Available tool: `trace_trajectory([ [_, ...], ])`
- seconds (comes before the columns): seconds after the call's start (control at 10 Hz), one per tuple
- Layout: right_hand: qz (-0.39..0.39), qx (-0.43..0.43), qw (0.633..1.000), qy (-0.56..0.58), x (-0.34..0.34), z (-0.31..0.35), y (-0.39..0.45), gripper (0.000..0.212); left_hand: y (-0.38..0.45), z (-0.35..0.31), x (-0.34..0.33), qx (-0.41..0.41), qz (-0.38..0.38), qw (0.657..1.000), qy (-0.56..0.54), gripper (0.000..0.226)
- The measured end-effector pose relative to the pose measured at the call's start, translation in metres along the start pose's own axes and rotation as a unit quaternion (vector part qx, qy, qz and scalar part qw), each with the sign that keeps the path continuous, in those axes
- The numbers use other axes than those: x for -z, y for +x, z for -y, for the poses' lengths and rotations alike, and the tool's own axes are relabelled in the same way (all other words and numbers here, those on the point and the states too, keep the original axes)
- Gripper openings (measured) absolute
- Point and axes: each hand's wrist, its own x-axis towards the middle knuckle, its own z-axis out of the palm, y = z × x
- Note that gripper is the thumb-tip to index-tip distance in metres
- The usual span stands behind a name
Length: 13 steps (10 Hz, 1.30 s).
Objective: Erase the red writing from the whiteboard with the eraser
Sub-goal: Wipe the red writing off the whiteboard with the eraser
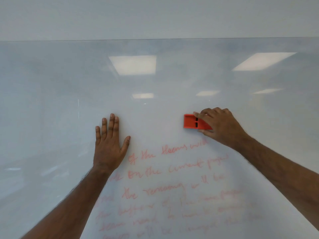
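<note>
Whiteboard mostly uncleared: right hand grips eraser above red writing; left hand flat, released. Next: wipe downward.

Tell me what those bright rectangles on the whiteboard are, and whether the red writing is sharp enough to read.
Head view: the bright rectangles are glare, ceiling light panels reflected in the glossy whiteboard. The red writing is faint and soft, only partly legible, blurring further toward the bottom edge. The eraser in the right hand and the flat left hand look sharp. The board's top edge bows slightly from the wide lens.
</note>
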Motion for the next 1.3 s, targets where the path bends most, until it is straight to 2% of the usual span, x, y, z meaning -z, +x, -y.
trace_trajectory([
  [0.2, -0.019, -0.167, 0.983, 0.069, 0.009, -0.032, 0.013, 0.069, -0.002, -0.006, 0.002, 0.013, 0.007, 1.000, -0.009, 0.086],
  [0.3, -0.025, -0.227, 0.967, 0.111, 0.008, -0.023, 0.025, 0.068, -0.004, -0.010, 0.001, 0.022, 0.002, 1.000, -0.017, 0.086],
  [0.4, -0.029, -0.223, 0.967, 0.120, 0.006, -0.004, 0.028, 0.069, -0.006, -0.012, -0.003, 0.025, -0.003, 1.000, -0.013, 0.085],
  [0.6, 0.003, -0.078, 0.995, 0.055, 0.000, 0.017, -0.001, 0.071, -0.007, -0.010, -0.004, 0.021, 0.002, 1.000, -0.009, 0.085],
  [0.7, 0.012, -0.054, 0.998, 0.028, 0.001, 0.005, -0.017, 0.072, -0.006, -0.011, -0.003, 0.022, 0.006, 1.000, -0.010, 0.085],
  [0.9, 0.005, -0.118, 0.993, 0.031, 0.005, -0.041, -0.029, 0.073, -0.008, -0.013, -0.005, 0.031, 0.004, 0.999, -0.009, 0.085],
  [1.1, -0.057, -0.262, 0.958, 0.099, 0.003, -0.074, -0.016, 0.070, -0.008, -0.014, -0.004, 0.033, 0.005, 0.999, -0.005, 0.085],
  [1.2, -0.073, -0.309, 0.940, 0.128, -0.002, -0.064, -0.002, 0.070, -0.009, -0.015, -0.004, 0.031, 0.000, 0.999, -0.008, 0.084],
  [1.3, -0.079, -0.287, 0.945, 0.136, -0.004, -0.038, 0.005, 0.071, -0.009, -0.016, -0.005, 0.034, -0.003, 0.999, -0.006, 0.084],
])
